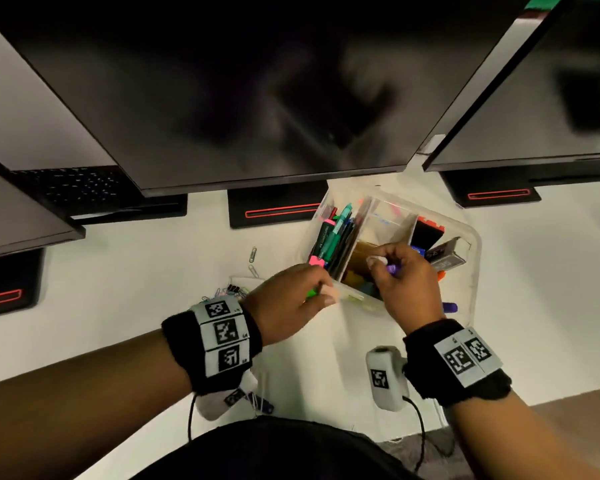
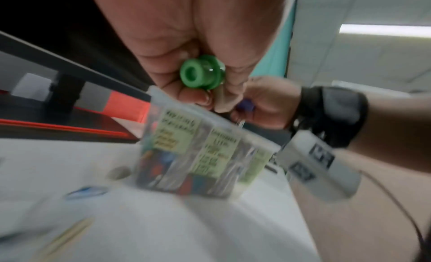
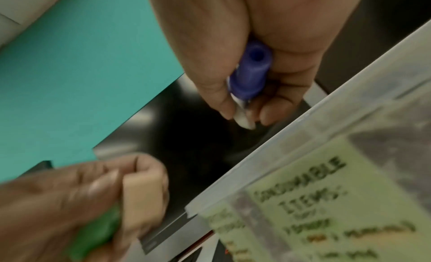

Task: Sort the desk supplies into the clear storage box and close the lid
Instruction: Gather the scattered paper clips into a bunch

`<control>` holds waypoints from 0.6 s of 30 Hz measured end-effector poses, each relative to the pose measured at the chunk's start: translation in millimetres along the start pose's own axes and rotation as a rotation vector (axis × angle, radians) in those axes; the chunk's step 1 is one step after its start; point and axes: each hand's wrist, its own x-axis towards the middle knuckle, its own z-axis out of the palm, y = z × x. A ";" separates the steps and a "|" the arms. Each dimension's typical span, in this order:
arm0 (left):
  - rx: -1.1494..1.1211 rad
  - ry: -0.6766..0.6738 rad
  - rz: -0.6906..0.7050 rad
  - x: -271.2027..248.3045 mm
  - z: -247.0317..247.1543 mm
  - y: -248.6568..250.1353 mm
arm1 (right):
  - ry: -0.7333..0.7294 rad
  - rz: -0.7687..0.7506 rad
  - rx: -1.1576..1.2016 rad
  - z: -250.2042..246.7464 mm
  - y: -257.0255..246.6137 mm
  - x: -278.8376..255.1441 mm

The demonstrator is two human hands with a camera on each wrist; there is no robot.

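Note:
The clear storage box (image 1: 392, 220) stands open on the white desk, its left compartment full of pens and highlighters (image 1: 333, 237). Its front wall carries yellow-green labels (image 2: 179, 135), one reading "consumable items" (image 3: 326, 201). My left hand (image 1: 323, 292) is at the box's near left corner and grips a green marker (image 2: 201, 73) together with a beige eraser (image 3: 142, 197). My right hand (image 1: 381, 263) hovers over the middle compartment, curled round a purple marker (image 3: 254, 70) and pinching a small white piece (image 3: 242, 118) at its fingertips.
Paper clips (image 1: 253, 254) and binder clips (image 1: 234, 289) lie on the desk left of the box. A clear lid (image 1: 477, 258) lies under and to the right of the box. Dark monitors (image 1: 257, 98) overhang the back, with black stands (image 1: 274, 209) behind.

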 end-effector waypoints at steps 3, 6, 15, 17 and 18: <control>-0.067 0.124 -0.027 33.3 3.5 23.7 | -0.028 0.046 0.019 -4.1 6.4 12.4; -0.099 0.130 -0.099 60.8 15.4 31.2 | -0.050 0.067 0.021 -3.6 8.8 22.1; -0.400 0.072 -0.129 52.4 3.2 3.8 | -0.036 0.048 0.021 -6.1 13.9 17.4; -0.356 0.214 -0.180 40.0 -10.7 -15.6 | -0.097 -0.013 0.031 -0.9 5.1 9.2; -0.324 0.276 -0.205 33.0 -18.0 -26.3 | -0.141 -0.050 0.021 3.0 0.0 4.9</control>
